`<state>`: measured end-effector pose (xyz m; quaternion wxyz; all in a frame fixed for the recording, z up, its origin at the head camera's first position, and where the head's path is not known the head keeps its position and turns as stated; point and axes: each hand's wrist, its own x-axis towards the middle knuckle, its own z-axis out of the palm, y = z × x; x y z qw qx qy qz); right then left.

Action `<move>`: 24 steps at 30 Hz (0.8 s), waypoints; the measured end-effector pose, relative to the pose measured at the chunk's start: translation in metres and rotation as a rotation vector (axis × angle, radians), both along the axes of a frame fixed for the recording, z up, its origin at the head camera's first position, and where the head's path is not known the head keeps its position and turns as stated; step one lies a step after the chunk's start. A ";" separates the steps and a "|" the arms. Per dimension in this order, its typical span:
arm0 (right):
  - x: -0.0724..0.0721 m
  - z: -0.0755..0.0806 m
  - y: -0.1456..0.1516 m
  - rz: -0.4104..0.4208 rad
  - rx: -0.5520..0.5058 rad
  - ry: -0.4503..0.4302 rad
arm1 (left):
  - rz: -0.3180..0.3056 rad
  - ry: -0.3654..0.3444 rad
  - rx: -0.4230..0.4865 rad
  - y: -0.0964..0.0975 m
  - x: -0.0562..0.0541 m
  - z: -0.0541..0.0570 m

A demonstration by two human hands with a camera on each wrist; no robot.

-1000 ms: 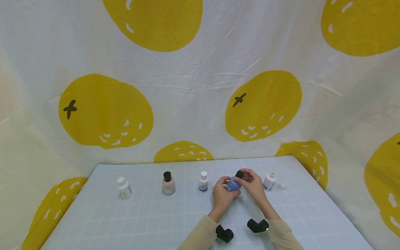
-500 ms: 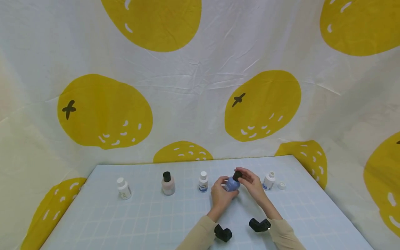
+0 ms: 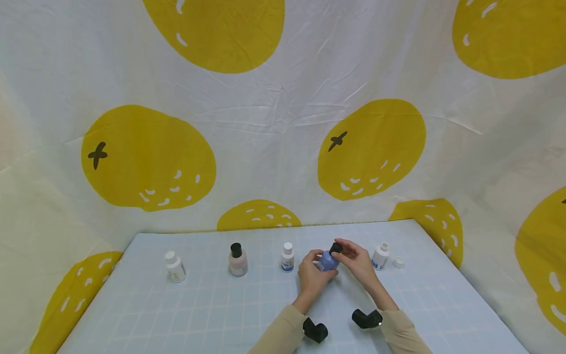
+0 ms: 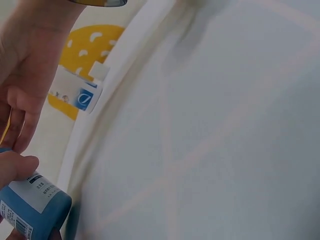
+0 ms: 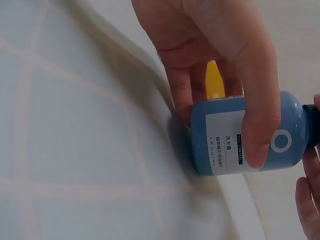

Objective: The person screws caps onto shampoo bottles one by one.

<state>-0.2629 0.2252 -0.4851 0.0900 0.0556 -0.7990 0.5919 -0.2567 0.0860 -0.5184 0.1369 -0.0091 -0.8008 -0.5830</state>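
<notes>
In the head view my left hand [image 3: 312, 278] grips the body of a blue shampoo bottle [image 3: 327, 262], which leans to the right over the table. The fingers of my right hand [image 3: 359, 263] hold its black cap [image 3: 336, 248], which sits on the neck. From the right wrist, the bottle's white label [image 5: 220, 145] shows, with the left thumb [image 5: 260, 145] lying across the body. The left wrist view has the rounded base end of the bottle [image 4: 60, 207] low at the left; the cap is out of that frame.
Right of the hands stands an uncapped white bottle [image 3: 381, 256], a loose white cap [image 3: 398, 263] beside it. To the left, in a row, are a small white bottle [image 3: 288, 257], a pinkish bottle with black cap [image 3: 238, 260] and another white bottle [image 3: 176, 267].
Both hands and the shampoo bottle have shifted slightly left. The right fingers spread around the black cap half a second ago and are now closer on it.
</notes>
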 end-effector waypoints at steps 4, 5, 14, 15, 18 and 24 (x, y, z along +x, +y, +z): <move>-0.001 -0.001 -0.001 -0.044 0.004 -0.019 | 0.008 0.009 -0.014 -0.001 0.001 0.000; -0.002 -0.001 -0.002 -0.055 0.005 -0.021 | 0.008 0.010 -0.017 -0.001 0.001 0.000; -0.003 0.000 -0.003 -0.002 0.000 0.002 | 0.003 0.007 -0.025 -0.001 0.001 0.005; -0.002 0.001 -0.002 0.029 -0.011 0.009 | -0.003 0.006 -0.025 -0.002 0.001 0.005; -0.001 0.003 0.000 0.128 -0.048 0.060 | -0.031 -0.017 -0.002 -0.004 0.001 0.006; -0.001 0.003 0.003 0.209 -0.084 0.093 | -0.093 -0.054 0.004 -0.006 0.001 0.005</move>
